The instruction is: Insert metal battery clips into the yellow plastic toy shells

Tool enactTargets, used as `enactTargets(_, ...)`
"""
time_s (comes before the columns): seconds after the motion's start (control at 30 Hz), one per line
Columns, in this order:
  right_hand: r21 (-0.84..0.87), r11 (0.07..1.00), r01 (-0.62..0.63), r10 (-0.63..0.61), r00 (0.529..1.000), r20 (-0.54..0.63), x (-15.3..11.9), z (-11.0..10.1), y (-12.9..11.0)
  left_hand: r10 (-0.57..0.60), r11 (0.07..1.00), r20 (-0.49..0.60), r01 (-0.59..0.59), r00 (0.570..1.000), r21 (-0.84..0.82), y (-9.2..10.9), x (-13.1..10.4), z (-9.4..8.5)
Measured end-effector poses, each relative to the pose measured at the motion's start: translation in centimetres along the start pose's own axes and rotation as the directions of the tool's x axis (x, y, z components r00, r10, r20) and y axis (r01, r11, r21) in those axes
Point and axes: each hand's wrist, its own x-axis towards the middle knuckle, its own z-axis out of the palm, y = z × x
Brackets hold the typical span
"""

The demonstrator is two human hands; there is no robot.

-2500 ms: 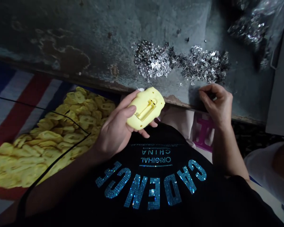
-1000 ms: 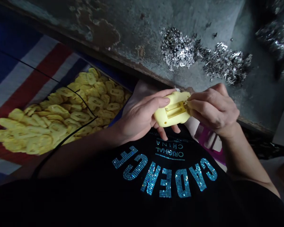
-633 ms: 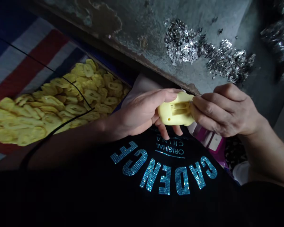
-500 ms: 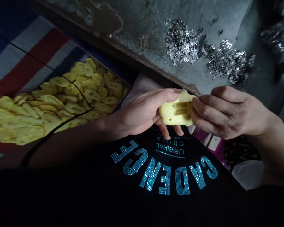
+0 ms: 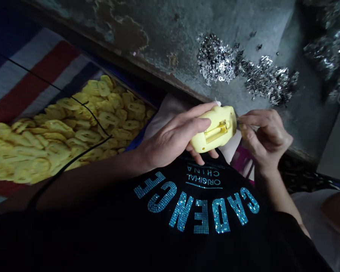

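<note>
A pale yellow plastic casing point(image 5: 201, 142) with an oblong, battery-style compartment lies tilted in my left hand point(image 5: 175, 134). My left thumb presses on its upper face and the fingers wrap beneath it. At the right end of the compartment a small shiny piece, probably metal, shows. Just past the casing's right end is my right hand point(image 5: 268, 134), thumb and forefinger pinched together. Something small and dark shows at those fingertips, too small to name. A gap separates the pinch from the casing.
Small metal clips lie in piles point(image 5: 218, 62) on the worn grey tabletop point(image 5: 170, 34), with more shiny pieces point(image 5: 325, 53) at far right. Left, many yellow plastic parts point(image 5: 82, 128) fill a container by a striped sheet point(image 5: 36, 79). A black cord point(image 5: 70, 153) crosses above my left forearm.
My right hand has drawn back from the casing's right end, its fingers now pinched. The casing has tilted, its right end rising, and more of the compartment shows.
</note>
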Motion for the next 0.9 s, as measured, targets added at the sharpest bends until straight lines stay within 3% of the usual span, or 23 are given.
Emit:
enactTargets(0.1,-0.057,0.998,0.021,-0.02,1.0,0.014,-0.8,0.9,-0.3,0.029,0.999,-0.012,-0.028,1.0,0.03,-0.2,-0.1,0.3)
enactTargets(0.3,-0.282,0.936,0.209,-0.206,0.978,0.04,-2.2,1.0,0.5,0.05,0.997,-0.009,-0.049,0.999,0.052,-0.5,-0.3,0.5)
enactTargets(0.47,-0.278,0.946,0.168,-0.178,0.984,-0.011,-2.7,1.2,0.2,0.064,0.995,-0.009,-0.063,0.998,0.078,-0.9,-0.3,0.5)
enactTargets(0.6,-0.337,0.919,0.204,-0.212,0.977,0.014,-2.8,1.5,-0.1,0.076,0.993,-0.015,-0.075,0.997,0.091,-1.1,-0.3,0.5)
enactTargets(0.9,-0.163,0.98,0.119,-0.124,0.992,-0.02,-2.9,2.1,-0.5,0.108,0.99,-0.021,-0.105,0.994,0.093,-1.4,-0.5,0.3)
